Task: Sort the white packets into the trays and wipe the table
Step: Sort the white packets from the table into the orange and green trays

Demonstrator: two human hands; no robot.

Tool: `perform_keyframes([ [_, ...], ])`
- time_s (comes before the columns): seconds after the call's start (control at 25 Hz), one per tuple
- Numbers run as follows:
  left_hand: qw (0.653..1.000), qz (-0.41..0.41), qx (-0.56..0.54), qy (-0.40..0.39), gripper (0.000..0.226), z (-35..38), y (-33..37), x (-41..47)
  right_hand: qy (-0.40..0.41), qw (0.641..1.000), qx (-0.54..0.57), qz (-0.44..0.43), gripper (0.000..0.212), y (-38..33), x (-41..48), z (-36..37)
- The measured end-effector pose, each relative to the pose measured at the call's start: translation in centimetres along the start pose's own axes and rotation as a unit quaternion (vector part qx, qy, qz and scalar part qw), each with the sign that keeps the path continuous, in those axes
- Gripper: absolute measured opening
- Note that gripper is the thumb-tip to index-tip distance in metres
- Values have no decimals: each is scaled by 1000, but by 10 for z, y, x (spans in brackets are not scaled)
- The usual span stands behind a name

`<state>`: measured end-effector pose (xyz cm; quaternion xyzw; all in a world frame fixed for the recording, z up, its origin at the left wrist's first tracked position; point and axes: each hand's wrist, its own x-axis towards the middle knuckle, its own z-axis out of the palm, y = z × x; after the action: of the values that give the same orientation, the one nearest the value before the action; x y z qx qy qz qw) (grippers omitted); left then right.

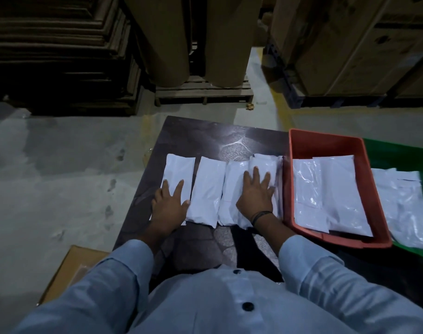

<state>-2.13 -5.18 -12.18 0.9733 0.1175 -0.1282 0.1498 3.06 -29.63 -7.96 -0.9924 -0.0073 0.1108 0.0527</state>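
- A cardboard box lies on the floor, nearest the person and well to the left of the red tray.
- The left hand rests flat on the near end of the packet farthest from the red tray. Its fingers are straight and spread, pinching nothing.
- The right hand lies flat on the packets just left of the red tray. Its fingers are also spread, pressing down on top rather than curling round anything.
- The row of white packets lies side by side on the table, left of the red tray. There seem to be four or so. The packet closest to the tray overlaps its neighbour and sits right beside the tray wall.
- The red tray holds at least two packets, laid lengthwise next to each other.
- The green tray sits against the right side of the red tray and holds more packets. The picture's edge cuts them off, so their number cannot be told.
- Sorting looks partly done: both trays have packets in them, while the row on the table is yet to go in.
- Wiping appears not yet begun, since packets cover the table and no cloth shows.
- Beyond the table, far behind the red tray, brown rolls stand on a wooden pallet.
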Motion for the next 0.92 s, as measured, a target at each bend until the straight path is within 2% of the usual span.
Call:
perform_keyframes([
  [0.16, 999, 12, 22, 29, 73, -2, -6, -1, -18, 996, -15, -90, 83, -13, -13, 9],
  [0.28, 999, 12, 11, 47, 74, -2, -8, 2, 26, 999, 0, -40, 79, -9, -13, 11],
  [0.4, 998, 2, 14, 65, 79, -1, -6, 13, 14, 1000, 13, 25, 78, 2, -4, 8],
  [0.52, 996, 4, 54, 65, 81, 0, 1, 24, -4, 1000, 7, 12, 79, 12, 2, 10],
  [0.76, 991, 13, 77, 107, 68, 2, -2, 30, 9, 999, -42, -9, 79, 17, 0, 16],
  [0.92, 990, -6, 65, 122, 75, -1, -5, 30, 10, 999, -44, -8, 80, 16, 1, 16],
])
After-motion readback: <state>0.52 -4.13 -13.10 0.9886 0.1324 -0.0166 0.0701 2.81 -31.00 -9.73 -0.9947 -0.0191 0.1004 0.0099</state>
